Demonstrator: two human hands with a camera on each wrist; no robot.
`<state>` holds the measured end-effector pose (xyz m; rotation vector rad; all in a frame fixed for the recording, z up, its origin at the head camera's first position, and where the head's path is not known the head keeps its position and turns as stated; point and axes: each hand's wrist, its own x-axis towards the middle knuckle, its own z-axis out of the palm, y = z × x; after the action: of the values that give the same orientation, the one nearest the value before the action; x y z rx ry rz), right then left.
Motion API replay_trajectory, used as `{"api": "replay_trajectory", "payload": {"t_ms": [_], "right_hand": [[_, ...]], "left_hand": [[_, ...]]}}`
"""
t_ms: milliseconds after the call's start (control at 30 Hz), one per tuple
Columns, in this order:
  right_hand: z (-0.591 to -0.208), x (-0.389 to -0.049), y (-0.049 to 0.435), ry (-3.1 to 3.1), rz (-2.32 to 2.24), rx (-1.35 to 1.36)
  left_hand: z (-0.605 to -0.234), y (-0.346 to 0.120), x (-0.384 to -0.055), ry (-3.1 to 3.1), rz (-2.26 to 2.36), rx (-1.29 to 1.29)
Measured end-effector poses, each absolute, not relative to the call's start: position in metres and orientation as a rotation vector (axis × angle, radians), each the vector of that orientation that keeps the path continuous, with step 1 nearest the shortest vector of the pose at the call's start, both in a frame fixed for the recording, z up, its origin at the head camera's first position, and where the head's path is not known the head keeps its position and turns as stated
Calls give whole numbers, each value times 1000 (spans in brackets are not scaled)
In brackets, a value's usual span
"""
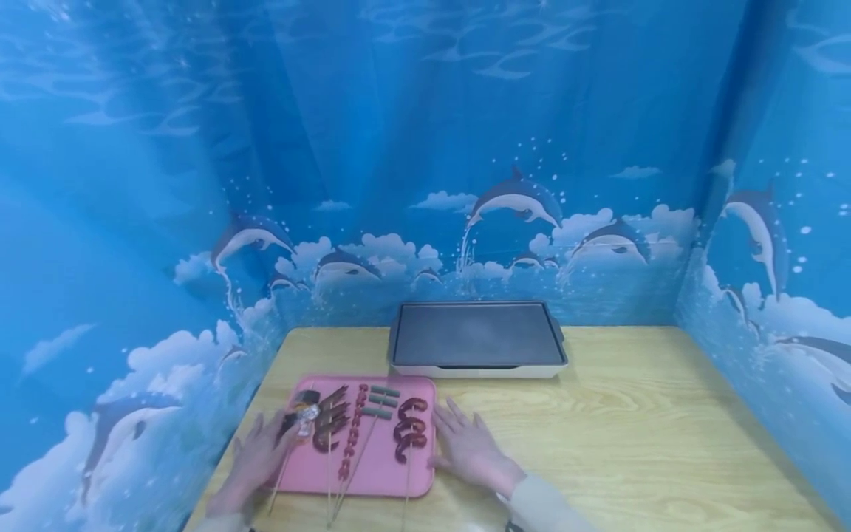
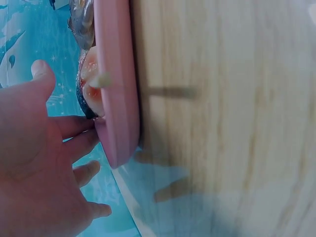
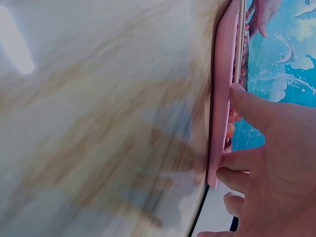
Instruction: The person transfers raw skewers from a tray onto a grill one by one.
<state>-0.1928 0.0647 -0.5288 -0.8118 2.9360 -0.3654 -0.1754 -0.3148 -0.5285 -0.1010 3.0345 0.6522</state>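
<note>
A pink tray of skewered food lies on the table. My left hand is at its left side, fingers spread; in the left wrist view, fingertips meet the rim beside a dark-skinned, pale-fleshed piece. My right hand is at the right side, fingers extended; in the right wrist view its thumb touches the tray's edge. Across the tray lie a dark and silvery piece, shrimp, a row of small red pieces, green sticks and curled reddish-brown pieces.
A flat dark griddle with a pale base stands behind the tray, at the table's back edge. Wooden skewer ends stick out over the tray's front rim. Wood-grain table extends to the right. Blue dolphin-print curtains surround the table.
</note>
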Motion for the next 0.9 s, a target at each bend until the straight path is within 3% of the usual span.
{"api": "replay_trajectory", "payload": {"t_ms": [900], "right_hand": [[-533, -193, 120, 2897, -503, -783]], "left_hand": [[-537, -279, -173, 3056, 734, 22]]}}
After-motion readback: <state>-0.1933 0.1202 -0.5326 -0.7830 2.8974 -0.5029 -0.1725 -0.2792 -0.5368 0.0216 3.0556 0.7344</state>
